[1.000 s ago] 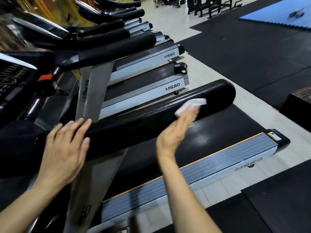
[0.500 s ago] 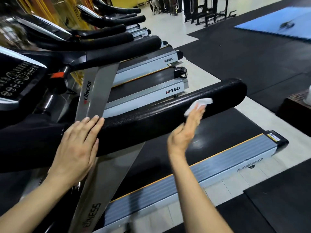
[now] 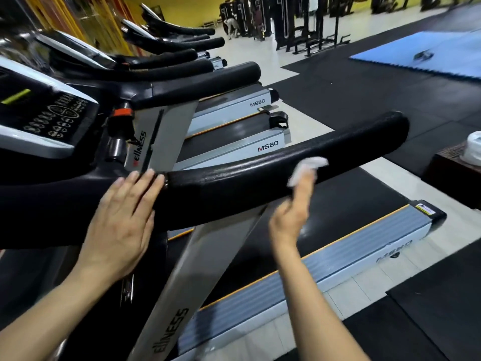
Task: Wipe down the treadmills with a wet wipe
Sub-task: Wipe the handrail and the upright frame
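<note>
The nearest treadmill has a thick black padded handrail (image 3: 351,142) that runs from lower left to upper right, above its black belt (image 3: 343,204). My right hand (image 3: 294,212) presses a white wet wipe (image 3: 307,169) against the near side of the rail, about two thirds along it. My left hand (image 3: 122,225) lies flat on the rail's base with the fingers together, where the padding meets the grey upright (image 3: 197,277).
More treadmills (image 3: 234,149) stand in a row behind, with a console (image 3: 41,121) at the left. A box with a white item (image 3: 472,149) sits at the right edge. Black floor mats, a blue mat (image 3: 416,58) and weight racks lie beyond.
The view has lifted and shifted, so the rail sits further right in the frame. My right hand with the wipe has slid back along the rail, away from its end. The left hand stays on the base.
</note>
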Demonstrator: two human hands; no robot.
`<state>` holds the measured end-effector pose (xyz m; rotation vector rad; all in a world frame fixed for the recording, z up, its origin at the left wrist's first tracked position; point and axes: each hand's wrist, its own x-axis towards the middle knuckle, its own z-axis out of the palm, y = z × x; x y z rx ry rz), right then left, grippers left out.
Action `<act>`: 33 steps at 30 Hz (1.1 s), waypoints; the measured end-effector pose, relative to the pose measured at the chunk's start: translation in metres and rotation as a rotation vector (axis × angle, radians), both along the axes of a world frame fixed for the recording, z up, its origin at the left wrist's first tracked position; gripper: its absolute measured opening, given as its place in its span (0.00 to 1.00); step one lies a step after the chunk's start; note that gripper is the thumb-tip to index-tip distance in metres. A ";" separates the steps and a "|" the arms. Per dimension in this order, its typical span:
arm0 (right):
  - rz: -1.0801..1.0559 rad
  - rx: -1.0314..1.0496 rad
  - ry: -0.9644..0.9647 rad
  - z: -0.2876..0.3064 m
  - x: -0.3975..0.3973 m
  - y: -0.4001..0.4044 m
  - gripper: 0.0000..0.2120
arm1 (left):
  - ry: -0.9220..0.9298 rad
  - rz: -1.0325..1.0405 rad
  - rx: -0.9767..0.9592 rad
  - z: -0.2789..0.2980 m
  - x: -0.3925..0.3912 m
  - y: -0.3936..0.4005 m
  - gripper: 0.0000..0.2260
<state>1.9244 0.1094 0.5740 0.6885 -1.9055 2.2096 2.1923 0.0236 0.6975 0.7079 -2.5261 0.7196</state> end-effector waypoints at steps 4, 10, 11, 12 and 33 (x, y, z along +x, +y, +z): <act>-0.203 -0.150 -0.202 0.011 0.027 -0.036 0.31 | 0.042 -0.089 0.059 0.002 0.001 -0.003 0.27; 0.087 -0.118 0.245 0.023 0.206 -0.055 0.28 | 0.097 -0.165 0.141 0.000 0.006 -0.010 0.27; 0.200 -0.081 0.392 0.018 0.224 -0.054 0.28 | 0.108 -0.178 0.157 0.001 0.007 -0.011 0.26; 0.293 -0.053 0.520 0.010 0.228 -0.055 0.27 | 0.113 -0.185 0.170 0.002 0.008 -0.012 0.25; 0.135 0.100 0.583 0.041 0.008 -0.007 0.29 | 0.139 -0.202 0.274 0.001 -0.038 0.014 0.25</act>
